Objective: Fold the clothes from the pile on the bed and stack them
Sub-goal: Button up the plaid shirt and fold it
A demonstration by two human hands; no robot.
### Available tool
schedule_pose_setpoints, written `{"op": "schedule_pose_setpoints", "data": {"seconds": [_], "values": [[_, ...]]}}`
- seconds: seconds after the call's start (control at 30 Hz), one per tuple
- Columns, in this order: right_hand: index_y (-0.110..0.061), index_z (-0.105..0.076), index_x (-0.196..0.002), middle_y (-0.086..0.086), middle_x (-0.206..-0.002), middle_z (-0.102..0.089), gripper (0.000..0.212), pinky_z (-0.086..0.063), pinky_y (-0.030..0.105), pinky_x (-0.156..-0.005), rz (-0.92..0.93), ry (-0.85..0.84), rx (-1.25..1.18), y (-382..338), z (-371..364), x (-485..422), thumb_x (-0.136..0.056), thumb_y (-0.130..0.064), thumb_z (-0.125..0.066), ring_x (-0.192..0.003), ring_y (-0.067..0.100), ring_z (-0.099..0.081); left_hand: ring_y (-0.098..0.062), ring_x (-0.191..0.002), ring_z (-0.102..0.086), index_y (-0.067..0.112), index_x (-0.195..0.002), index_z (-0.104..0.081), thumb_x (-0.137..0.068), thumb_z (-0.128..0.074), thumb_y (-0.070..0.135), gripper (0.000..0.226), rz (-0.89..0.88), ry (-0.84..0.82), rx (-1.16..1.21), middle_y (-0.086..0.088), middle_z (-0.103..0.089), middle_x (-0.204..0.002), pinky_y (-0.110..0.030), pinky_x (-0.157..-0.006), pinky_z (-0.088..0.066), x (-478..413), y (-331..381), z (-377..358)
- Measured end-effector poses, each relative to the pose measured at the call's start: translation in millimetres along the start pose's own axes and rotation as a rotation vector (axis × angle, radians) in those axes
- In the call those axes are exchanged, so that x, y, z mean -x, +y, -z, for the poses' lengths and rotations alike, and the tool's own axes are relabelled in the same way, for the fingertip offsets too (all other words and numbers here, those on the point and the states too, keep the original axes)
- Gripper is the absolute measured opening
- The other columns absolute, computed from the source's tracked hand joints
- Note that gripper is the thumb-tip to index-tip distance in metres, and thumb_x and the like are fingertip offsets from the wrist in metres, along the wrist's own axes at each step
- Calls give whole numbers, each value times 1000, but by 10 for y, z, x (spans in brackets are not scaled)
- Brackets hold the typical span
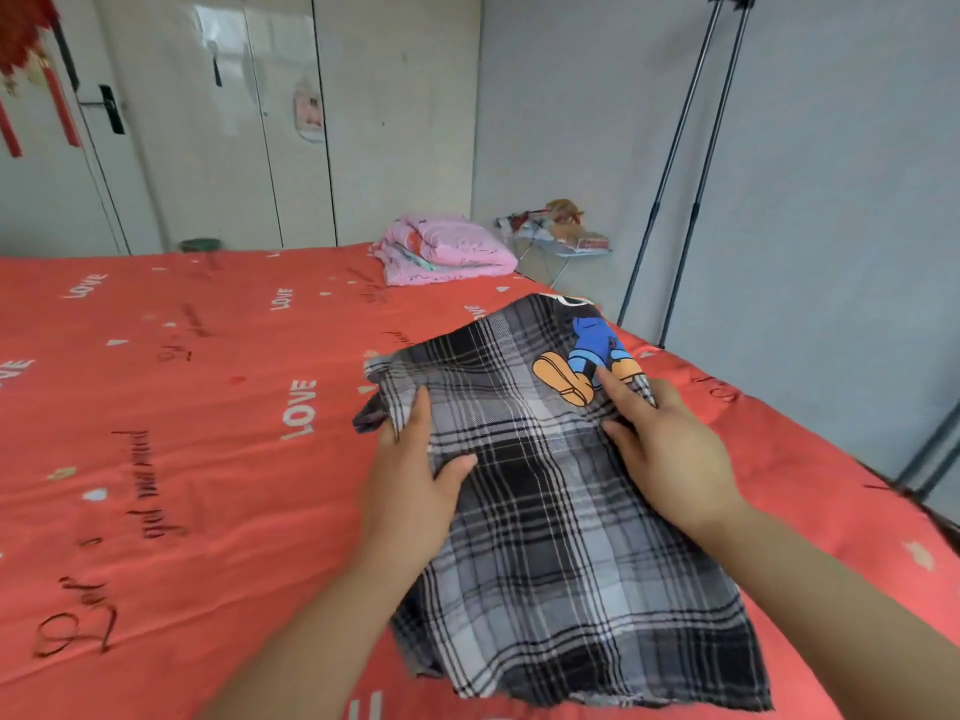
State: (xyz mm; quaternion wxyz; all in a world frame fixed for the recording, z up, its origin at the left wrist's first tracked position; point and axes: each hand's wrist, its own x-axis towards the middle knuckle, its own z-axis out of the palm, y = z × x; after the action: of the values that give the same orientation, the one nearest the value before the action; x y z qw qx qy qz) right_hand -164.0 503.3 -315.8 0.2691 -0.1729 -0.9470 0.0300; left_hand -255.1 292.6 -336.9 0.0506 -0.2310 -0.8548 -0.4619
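- The two bare forearms come in from the lower edge, at 6 and 5 o'clock, and reach forward over the bed [182,407].
- The plaid garment [545,553], in grey, black and white checks, lies spread on the red bed cover, from the middle of the view toward 5 o'clock. Its near hem is the closest cloth to the camera.
- The left hand [415,485] is at the garment's 9 o'clock edge. Its thumb lies on top of the cloth and its fingers bend over the bunched edge, so the grip is clamped on the plaid garment.
- The right hand [670,449] is at the garment's 2 o'clock side. The index finger is stretched out and touches the cartoon print [582,366]; the thumb and the other fingers are bent around a fold of cloth, so this grip is also closed on the plaid garment.
- The cartoon print, with blue and orange shapes, is at the far end of the garment, at 1 o'clock.
- A folded pink quilt [447,249] rests at the far edge of the bed, at 12 o'clock, well apart from the garment.
- Pale wardrobe doors [260,122] stand behind the bed, at 11 o'clock.
- Thin metal poles [685,148] stand by the grey wall at 2 o'clock.
- A red ornament [26,70] hangs at 10 o'clock.
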Motion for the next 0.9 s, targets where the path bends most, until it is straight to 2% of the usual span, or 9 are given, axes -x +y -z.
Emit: {"op": "schedule_pose_setpoints", "data": {"seconds": [0.1,0.17,0.23,0.3,0.37,0.47,0.63,0.77,0.9], "values": [[-41,-31,-141,8,-127,-45,52,-48,36,-64,-23,24,-10,358,-126,-360,-93,-33,-48,-102,31,-57,-19,-142,-14,35,-147,-9,-86,-60,38,79,-3,3,38,-4,-15,-155,-34,-111,-20,-414,74,-351],[-41,-26,-143,9,-138,-38,54,-50,41,-79,-100,-69,-7,567,-315,-580,-93,-38,-46,-114,31,-52,-22,-143,-13,34,-147,-5,-86,-59,41,82,55,-113,31,-7,-9,-156,-37,-113,-20,-649,15,-604],[-40,-12,-146,8,-153,-18,59,-37,48,-103,-199,-322,75,723,-602,-672,-94,-48,-39,-134,33,-33,-26,-144,-5,30,-148,2,-85,-56,50,88,170,-315,-59,-10,10,-156,-40,-114,-17,-777,-126,-866],[-40,-4,-146,5,-158,0,59,-16,54,-112,-230,-503,117,776,-929,-592,-94,-55,-29,-143,34,-7,-28,-144,8,29,-147,9,-84,-48,60,90,193,-420,-208,-8,25,-153,-42,-116,-11,-804,-292,-1120],[-41,-4,-145,2,-158,2,58,-8,57,-113,-157,-477,105,779,-1218,-459,-94,-56,-23,-145,32,3,-29,-142,18,36,-145,11,-83,-38,68,86,90,-394,-356,-1,30,-151,-49,-115,-3,-794,-406,-1333],[-43,-1,-145,-3,-158,-1,58,-5,56,-113,-79,-409,115,831,-1509,-337,-92,-59,-15,-145,30,4,-30,-139,25,46,-141,15,-80,-27,75,79,-48,-370,-467,8,32,-150,-52,-113,4,-811,-524,-1579],[-41,1,-145,-6,-158,4,59,-3,53,-115,-191,-527,135,1047,-1839,-134,-90,-61,-6,-145,24,8,-36,-136,31,46,-138,21,-75,-19,82,82,-55,-456,-625,6,40,-146,-53,-112,9,-806,-694,-1930],[-40,2,-146,-5,-158,4,59,-3,53,-115,-223,-565,120,1047,-1877,-152,-90,-60,-5,-145,24,7,-36,-137,28,47,-139,19,-76,-24,81,83,-44,-566,-629,5,38,-147,-55,-112,6,-876,-694,-1916],[-37,-4,-147,-4,-158,-6,59,-6,55,-114,-193,-454,121,848,-1653,-92,-92,-57,-11,-145,27,-1,-27,-142,17,46,-141,14,-80,-30,74,80,-182,-389,-578,10,28,-151,-49,-114,0,-744,-692,-1570]]}}
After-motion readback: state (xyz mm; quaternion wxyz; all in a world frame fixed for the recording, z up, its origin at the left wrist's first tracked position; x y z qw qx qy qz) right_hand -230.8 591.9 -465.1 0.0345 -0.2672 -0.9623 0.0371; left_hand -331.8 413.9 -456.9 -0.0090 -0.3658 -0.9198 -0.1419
